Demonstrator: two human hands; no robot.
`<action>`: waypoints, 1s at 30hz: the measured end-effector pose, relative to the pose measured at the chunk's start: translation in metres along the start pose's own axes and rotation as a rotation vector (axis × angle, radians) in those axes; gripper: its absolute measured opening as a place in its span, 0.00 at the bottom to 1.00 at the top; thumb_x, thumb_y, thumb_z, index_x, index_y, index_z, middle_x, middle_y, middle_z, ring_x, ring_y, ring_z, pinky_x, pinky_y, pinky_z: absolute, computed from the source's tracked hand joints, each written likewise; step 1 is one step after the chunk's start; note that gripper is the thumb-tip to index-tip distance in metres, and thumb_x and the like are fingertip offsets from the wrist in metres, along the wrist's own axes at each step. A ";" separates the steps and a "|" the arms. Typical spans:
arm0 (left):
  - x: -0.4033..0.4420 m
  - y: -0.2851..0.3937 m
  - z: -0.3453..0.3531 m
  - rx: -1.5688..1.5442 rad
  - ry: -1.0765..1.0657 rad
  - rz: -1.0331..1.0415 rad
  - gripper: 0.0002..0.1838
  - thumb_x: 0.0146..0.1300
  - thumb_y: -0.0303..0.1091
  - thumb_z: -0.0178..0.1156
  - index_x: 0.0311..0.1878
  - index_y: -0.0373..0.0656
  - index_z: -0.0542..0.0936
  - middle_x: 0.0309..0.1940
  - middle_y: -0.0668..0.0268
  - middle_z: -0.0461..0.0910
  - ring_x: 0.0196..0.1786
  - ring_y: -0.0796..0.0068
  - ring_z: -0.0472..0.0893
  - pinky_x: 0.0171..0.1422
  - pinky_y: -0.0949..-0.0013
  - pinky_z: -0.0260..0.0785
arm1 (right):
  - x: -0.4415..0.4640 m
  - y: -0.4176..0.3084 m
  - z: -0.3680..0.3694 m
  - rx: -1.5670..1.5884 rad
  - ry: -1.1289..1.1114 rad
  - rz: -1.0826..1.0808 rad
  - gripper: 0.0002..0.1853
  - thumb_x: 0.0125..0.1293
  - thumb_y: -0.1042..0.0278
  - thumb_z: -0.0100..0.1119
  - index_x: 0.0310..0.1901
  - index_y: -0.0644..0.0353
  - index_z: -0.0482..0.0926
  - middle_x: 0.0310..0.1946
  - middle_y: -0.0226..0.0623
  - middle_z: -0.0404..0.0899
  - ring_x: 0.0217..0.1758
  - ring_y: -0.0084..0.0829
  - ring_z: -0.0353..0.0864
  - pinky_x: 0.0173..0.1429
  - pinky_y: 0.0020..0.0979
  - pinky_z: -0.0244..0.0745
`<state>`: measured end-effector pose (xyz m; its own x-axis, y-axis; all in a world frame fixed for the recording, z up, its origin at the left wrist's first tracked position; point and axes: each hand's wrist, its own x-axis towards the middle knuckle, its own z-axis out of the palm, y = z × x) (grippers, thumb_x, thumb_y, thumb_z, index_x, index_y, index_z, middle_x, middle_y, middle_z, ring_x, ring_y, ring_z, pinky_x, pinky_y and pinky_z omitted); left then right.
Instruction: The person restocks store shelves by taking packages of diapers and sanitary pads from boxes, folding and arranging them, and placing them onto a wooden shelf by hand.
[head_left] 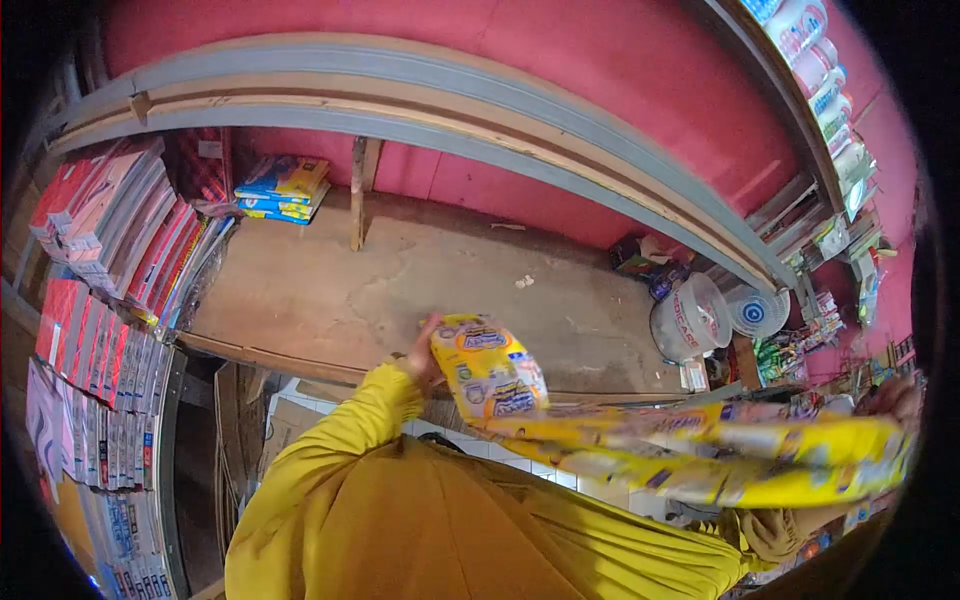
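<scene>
A long strip of yellow printed sachets (690, 440) stretches across the front of my body, blurred along its middle. My left hand (425, 358) is closed on its left end, where a wider folded part (490, 368) hangs over the shelf's front edge. At the far right, my right hand (890, 400) is raised beside the strip's other end; it is dim and blurred, and its fingers cannot be made out. Yellow sleeves cover my arms.
A wooden shelf (400, 270) lies ahead under a grey-edged beam (440, 110). Stacked books (110, 220) stand at left, with blue and yellow packs (285, 185) behind. A clear plastic tub (690, 318) sits at right. Bottles (800, 30) line the upper right shelf.
</scene>
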<state>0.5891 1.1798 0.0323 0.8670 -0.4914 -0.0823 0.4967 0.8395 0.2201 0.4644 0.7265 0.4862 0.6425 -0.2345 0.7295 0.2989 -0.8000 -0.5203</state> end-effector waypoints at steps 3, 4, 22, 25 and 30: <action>-0.020 0.003 0.012 0.047 -0.043 0.030 0.39 0.65 0.64 0.39 0.68 0.40 0.58 0.62 0.49 0.67 0.63 0.50 0.69 0.67 0.50 0.61 | 0.027 0.017 0.006 0.050 -0.006 -0.032 0.19 0.61 0.69 0.63 0.52 0.63 0.74 0.40 0.32 0.80 0.38 0.21 0.80 0.42 0.22 0.75; -0.025 0.001 0.003 0.016 -0.135 -0.008 0.38 0.66 0.61 0.39 0.68 0.41 0.56 0.63 0.48 0.65 0.64 0.49 0.68 0.67 0.49 0.60 | 0.040 0.019 0.008 0.067 -0.007 -0.050 0.19 0.61 0.69 0.63 0.52 0.63 0.74 0.40 0.32 0.80 0.38 0.21 0.80 0.42 0.22 0.75; 0.113 -0.062 -0.062 0.840 0.439 0.460 0.15 0.62 0.35 0.61 0.50 0.41 0.76 0.39 0.67 0.79 0.38 0.79 0.77 0.38 0.74 0.72 | 0.167 0.158 0.094 0.025 -0.337 0.017 0.23 0.53 0.69 0.69 0.51 0.64 0.76 0.40 0.32 0.81 0.37 0.21 0.79 0.44 0.24 0.73; 0.082 0.010 -0.082 1.083 0.676 0.603 0.15 0.57 0.36 0.67 0.44 0.38 0.76 0.31 0.67 0.78 0.30 0.79 0.73 0.33 0.73 0.69 | 0.093 0.255 0.169 0.246 -0.470 0.259 0.20 0.52 0.70 0.70 0.48 0.63 0.78 0.38 0.31 0.82 0.37 0.21 0.79 0.41 0.26 0.75; 0.030 0.118 -0.077 1.784 0.900 0.710 0.22 0.56 0.35 0.66 0.51 0.42 0.69 0.32 0.57 0.80 0.33 0.63 0.80 0.36 0.61 0.72 | -0.063 0.359 0.299 0.466 -0.511 0.632 0.19 0.52 0.66 0.72 0.44 0.61 0.79 0.35 0.30 0.81 0.36 0.24 0.78 0.40 0.28 0.73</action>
<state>0.6770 1.2819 -0.0191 0.8904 0.4078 0.2019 0.0641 -0.5517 0.8316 0.7421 0.6196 0.1203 0.9814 -0.1903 0.0250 -0.0297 -0.2792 -0.9598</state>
